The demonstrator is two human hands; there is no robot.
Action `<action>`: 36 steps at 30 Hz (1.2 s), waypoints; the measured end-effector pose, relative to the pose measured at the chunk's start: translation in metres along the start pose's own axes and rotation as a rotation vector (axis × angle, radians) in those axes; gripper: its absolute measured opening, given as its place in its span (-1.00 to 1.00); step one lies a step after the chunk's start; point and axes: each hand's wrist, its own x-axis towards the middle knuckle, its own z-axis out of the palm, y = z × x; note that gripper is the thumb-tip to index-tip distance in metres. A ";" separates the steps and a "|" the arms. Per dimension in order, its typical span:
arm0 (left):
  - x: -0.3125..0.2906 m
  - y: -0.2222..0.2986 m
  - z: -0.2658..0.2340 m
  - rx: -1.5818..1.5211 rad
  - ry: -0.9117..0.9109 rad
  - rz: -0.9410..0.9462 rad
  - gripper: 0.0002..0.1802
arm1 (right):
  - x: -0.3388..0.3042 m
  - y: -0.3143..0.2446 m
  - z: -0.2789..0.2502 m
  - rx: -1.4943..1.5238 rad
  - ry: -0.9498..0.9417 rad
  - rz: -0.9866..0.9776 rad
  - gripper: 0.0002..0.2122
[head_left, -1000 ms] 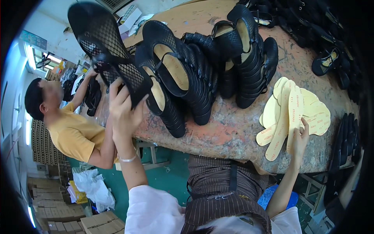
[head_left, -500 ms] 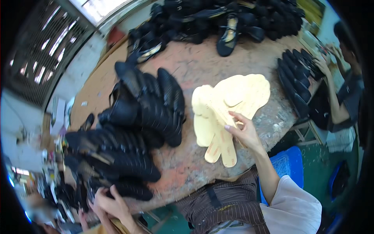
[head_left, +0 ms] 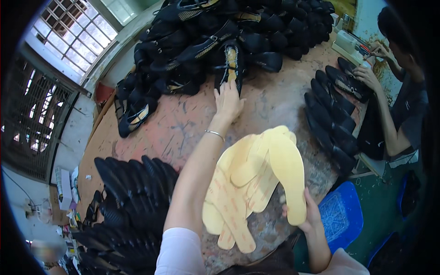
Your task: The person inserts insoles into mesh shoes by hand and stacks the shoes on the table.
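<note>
My left hand (head_left: 229, 101) reaches far across the table, its fingers closed over the near end of a black shoe (head_left: 232, 62) with a pale insole showing inside. My hand hides that end of the shoe. On the right, my right hand (head_left: 312, 211) grips the lower end of a cream insole (head_left: 288, 162), thumb at its edge and fingers partly behind it. This insole is tilted over a loose fanned pile of cream insoles (head_left: 236, 192) on the table, some bearing reddish print.
A large heap of black shoes (head_left: 183, 50) covers the table's far side. Rows of black shoes (head_left: 137, 188) stand at left, more (head_left: 327, 123) at right. Beside those, a co-worker (head_left: 403, 91) handles a shoe. A blue plastic basket (head_left: 341, 215) is below the table's right edge.
My left hand has gone from the left shoe rows to the shoe at the far heap. My right hand has taken up an insole from the pile. The view has shifted.
</note>
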 end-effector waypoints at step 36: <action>-0.553 0.025 -0.220 -0.337 -0.088 -0.457 0.10 | -0.017 0.206 0.100 -2.112 -1.192 -0.592 -0.71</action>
